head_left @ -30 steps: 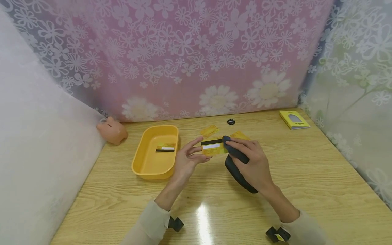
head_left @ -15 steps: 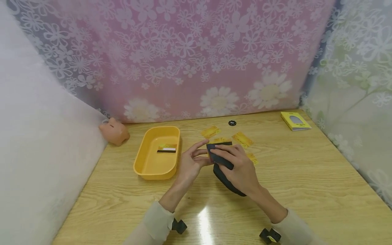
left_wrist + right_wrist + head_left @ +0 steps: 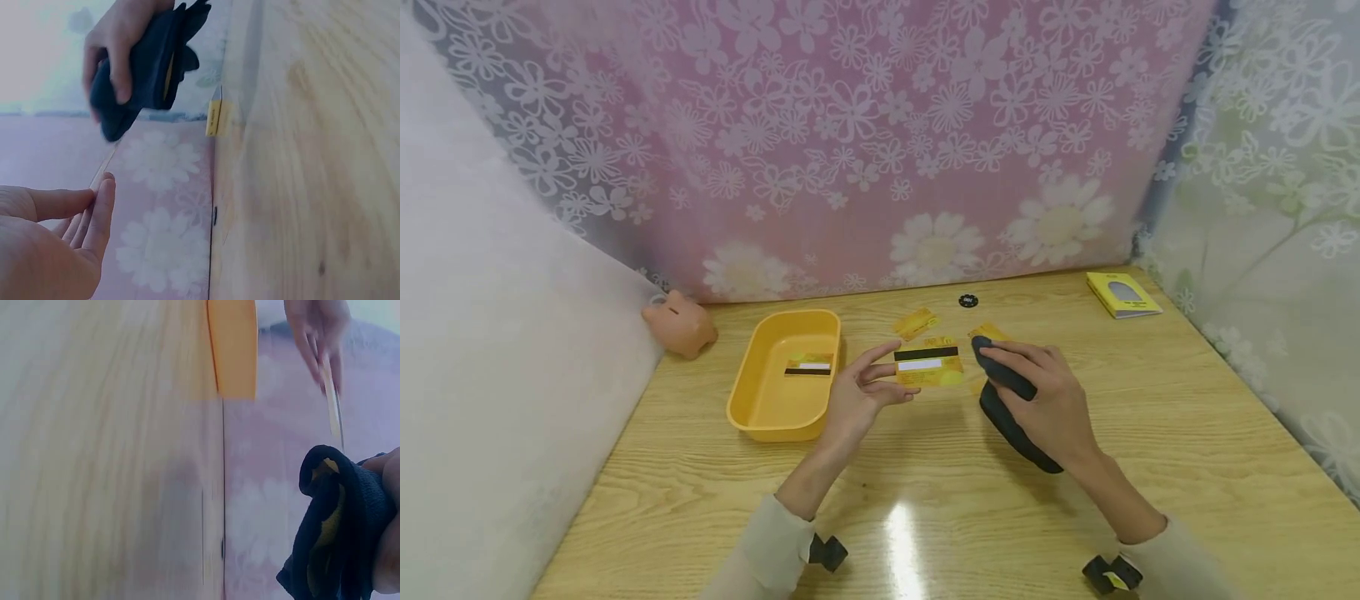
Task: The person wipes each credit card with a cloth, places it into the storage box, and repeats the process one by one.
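My left hand (image 3: 852, 400) pinches a yellow card (image 3: 928, 377) by its left edge, thumb below and fingers behind. The card's back, with a black stripe and a white strip, is toward me, held above the table. Just right of it, my right hand (image 3: 1052, 408) grips a folded dark cloth (image 3: 1017, 429) whose lower fold hangs down. A gap separates cloth and card in the head view. Seen from the right wrist, the cloth (image 3: 331, 531) shows a yellowish inner side, and the card (image 3: 333, 406) appears edge-on.
A yellow tray (image 3: 733, 408) with another card (image 3: 808, 364) inside stands left of my left hand. Beyond lie a loose yellow card (image 3: 916, 322), one partly behind the cloth, and a black chip (image 3: 968, 301). A piggy bank (image 3: 679, 325) and yellow booklet (image 3: 1123, 295) sit farther out.
The cloth swept left across the card, covering most of it half a second ago, then moved back right and off it. The left hand keeps its hold on the card, nearly still.
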Demonstrator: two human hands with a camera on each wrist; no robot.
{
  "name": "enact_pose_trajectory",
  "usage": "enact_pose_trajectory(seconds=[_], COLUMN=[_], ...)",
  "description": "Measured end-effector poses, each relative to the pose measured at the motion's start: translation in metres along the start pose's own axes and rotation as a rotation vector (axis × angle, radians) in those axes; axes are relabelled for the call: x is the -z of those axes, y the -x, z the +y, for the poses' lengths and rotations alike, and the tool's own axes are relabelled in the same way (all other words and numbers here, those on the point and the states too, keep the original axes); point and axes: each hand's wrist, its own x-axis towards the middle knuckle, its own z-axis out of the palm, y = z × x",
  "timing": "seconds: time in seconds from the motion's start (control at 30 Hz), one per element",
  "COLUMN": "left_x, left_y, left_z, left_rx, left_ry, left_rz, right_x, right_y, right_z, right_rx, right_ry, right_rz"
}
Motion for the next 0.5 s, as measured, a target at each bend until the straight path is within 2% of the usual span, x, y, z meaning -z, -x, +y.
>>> enact_pose_trajectory(seconds=[0.2, 0.33, 0.5], left_x=[0.029, 0.053, 0.086], left_y=[-0.001, -0.002, -0.009], left_z=[0.014, 0.027, 0.037], left_rx=[-0.029, -0.026, 0.028], left_ry=[-0.011, -0.081, -0.214], left_rz=[0.004, 0.037, 0.107], right_x=[0.028, 0.046, 0.061], right_y=[0.001, 0.004, 0.012], right_z=[0.030, 0.049, 0.071], right_rx=[-0.039, -0.064, -0.082], right_ry=[0.057, 0.088, 0.121], right_rz=[0.028, 0.015, -0.004])
